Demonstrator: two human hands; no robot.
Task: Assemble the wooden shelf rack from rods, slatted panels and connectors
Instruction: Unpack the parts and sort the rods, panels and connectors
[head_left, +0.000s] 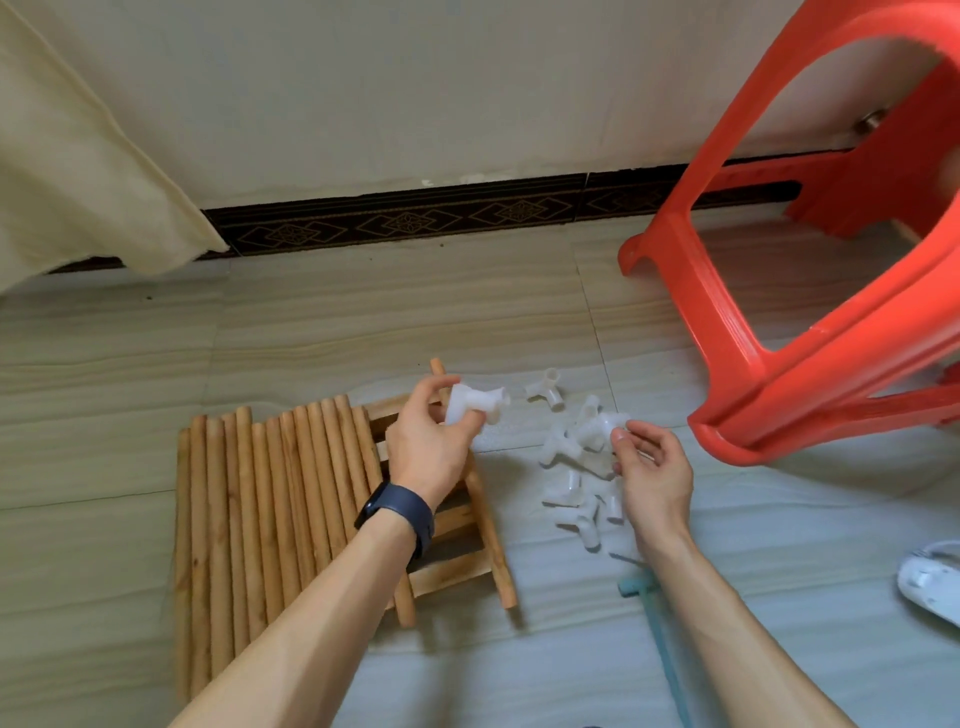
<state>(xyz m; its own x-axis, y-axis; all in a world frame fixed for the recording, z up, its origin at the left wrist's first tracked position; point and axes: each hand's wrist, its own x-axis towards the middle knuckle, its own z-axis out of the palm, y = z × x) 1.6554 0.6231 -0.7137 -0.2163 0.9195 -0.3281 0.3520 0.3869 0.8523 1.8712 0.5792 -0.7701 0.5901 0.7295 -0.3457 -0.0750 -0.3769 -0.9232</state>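
My left hand (428, 441) grips a white plastic connector (475, 405) above the wooden parts. My right hand (652, 475) pinches another white connector (605, 426) at the top of a pile of several connectors (576, 493) on the floor. A single connector (548, 387) lies apart, farther back. Several wooden rods (270, 519) lie side by side at the left. A slatted wooden panel (467, 519) lies beside them, partly hidden under my left wrist.
A red plastic stool (779, 322) stands tilted at the right, close to the connectors. A cream cloth (93, 171) hangs at the left. The wall and dark skirting (405, 221) run behind. A white object (932, 582) sits at the right edge; a teal strap (660, 634) crosses the floor.
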